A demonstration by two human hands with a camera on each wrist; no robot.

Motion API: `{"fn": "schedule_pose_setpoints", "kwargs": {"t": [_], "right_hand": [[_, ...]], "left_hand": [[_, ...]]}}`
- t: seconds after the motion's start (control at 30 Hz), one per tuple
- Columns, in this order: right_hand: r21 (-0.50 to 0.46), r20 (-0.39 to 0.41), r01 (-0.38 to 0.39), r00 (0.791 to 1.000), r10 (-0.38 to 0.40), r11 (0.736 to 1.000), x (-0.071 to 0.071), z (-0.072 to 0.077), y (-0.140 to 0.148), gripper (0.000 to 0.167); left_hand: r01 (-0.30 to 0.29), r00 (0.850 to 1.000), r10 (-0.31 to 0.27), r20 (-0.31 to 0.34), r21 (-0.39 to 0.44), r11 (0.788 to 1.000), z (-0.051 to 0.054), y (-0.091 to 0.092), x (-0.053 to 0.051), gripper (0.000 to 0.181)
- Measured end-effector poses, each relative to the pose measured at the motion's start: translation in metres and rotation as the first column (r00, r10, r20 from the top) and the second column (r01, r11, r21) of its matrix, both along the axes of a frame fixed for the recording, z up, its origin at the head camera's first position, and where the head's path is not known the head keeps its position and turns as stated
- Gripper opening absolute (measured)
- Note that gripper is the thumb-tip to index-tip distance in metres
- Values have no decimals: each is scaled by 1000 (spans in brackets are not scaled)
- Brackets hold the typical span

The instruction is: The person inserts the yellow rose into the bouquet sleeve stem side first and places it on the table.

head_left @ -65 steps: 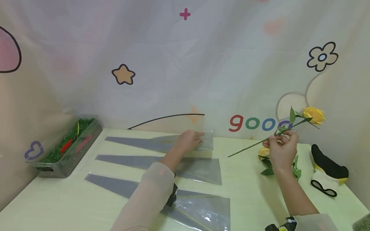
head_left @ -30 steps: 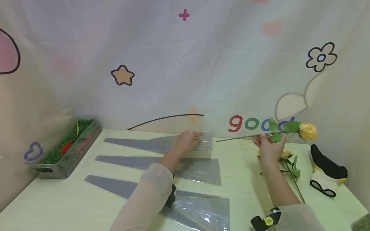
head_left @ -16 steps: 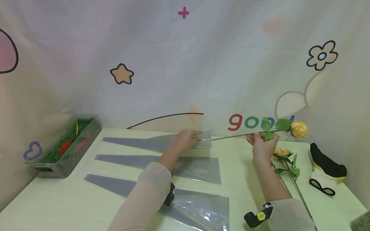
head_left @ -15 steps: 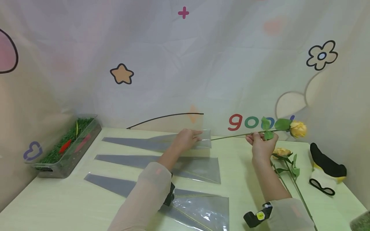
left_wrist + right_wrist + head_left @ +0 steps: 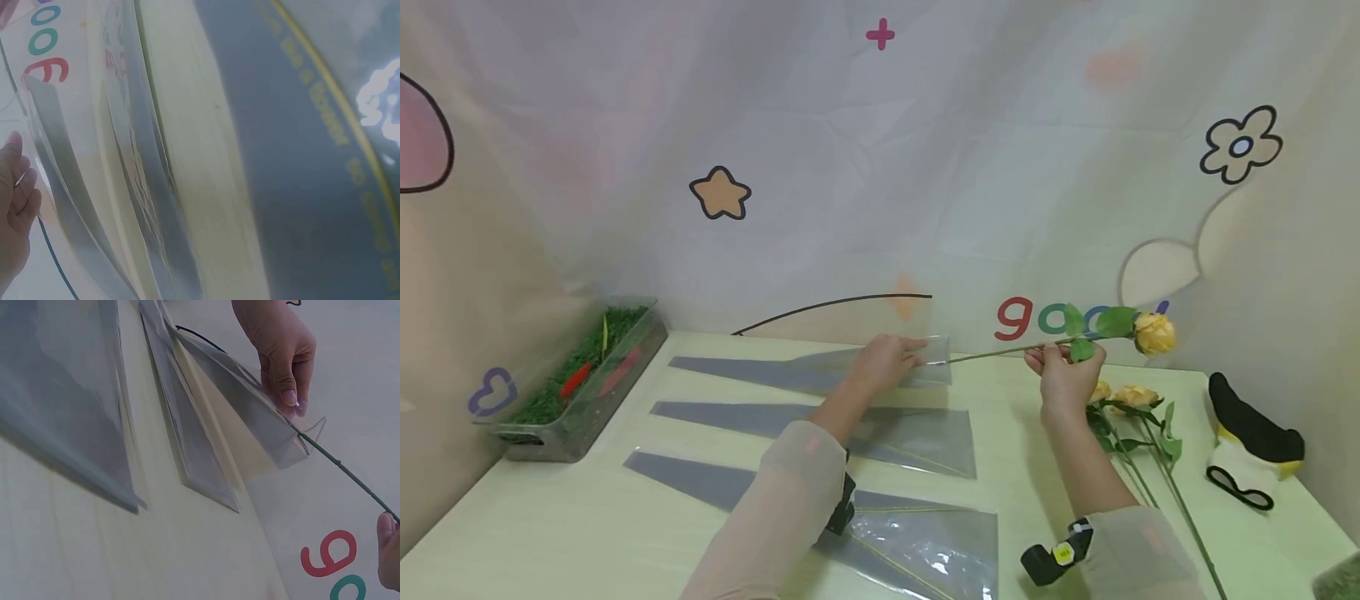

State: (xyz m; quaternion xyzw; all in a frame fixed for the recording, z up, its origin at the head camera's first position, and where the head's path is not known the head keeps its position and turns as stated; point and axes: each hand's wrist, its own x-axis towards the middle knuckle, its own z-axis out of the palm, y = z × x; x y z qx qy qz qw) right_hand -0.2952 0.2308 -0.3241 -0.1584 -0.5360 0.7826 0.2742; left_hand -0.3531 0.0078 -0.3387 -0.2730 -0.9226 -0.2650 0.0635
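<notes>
My right hand [image 5: 1067, 383] pinches the green stem of a yellow rose [image 5: 1154, 333] just below its leaves. The stem [image 5: 350, 474] points left, and its end is inside the open mouth of the far clear-and-grey flower sleeve [image 5: 745, 373]. My left hand [image 5: 883, 362] holds that sleeve near its wide end, with thumb and fingertip together at the edge in the right wrist view. Two similar sleeves lie nearer: a middle sleeve [image 5: 925, 437] and a front sleeve [image 5: 940, 542], the latter partly under my left forearm. The stem's tip is hard to make out.
Two more yellow roses [image 5: 1135, 397] lie on the table [image 5: 550, 533] beside my right forearm. A black, white and yellow cloth item [image 5: 1255, 442] is at the right. A clear bin [image 5: 576, 433] with green turf stands at the back left, before a printed backdrop [image 5: 820, 167].
My right hand has brought the rose leftward and levelled it, and its stem end has gone from outside into the far sleeve's mouth. My left hand has stayed on the sleeve.
</notes>
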Motion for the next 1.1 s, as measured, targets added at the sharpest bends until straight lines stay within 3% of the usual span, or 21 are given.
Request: {"fn": "schedule_pose_setpoints", "kwargs": {"t": [0.23,0.53,1.1], "right_hand": [[-11,13,-4,1000,4,1000,-4,-1,-2,30],[-21,29,0,1000,1,1000,-13,-3,-12,37],[2,49,-18,999,18,1000,-17,-5,-27,38]], "left_hand": [[30,999,-30,-20,-7,1000,2,4,-1,38],[10,999,-10,-51,-1,1000,5,2,-2,37],[8,1000,-8,-9,12,1000,6,3,-5,40]]}}
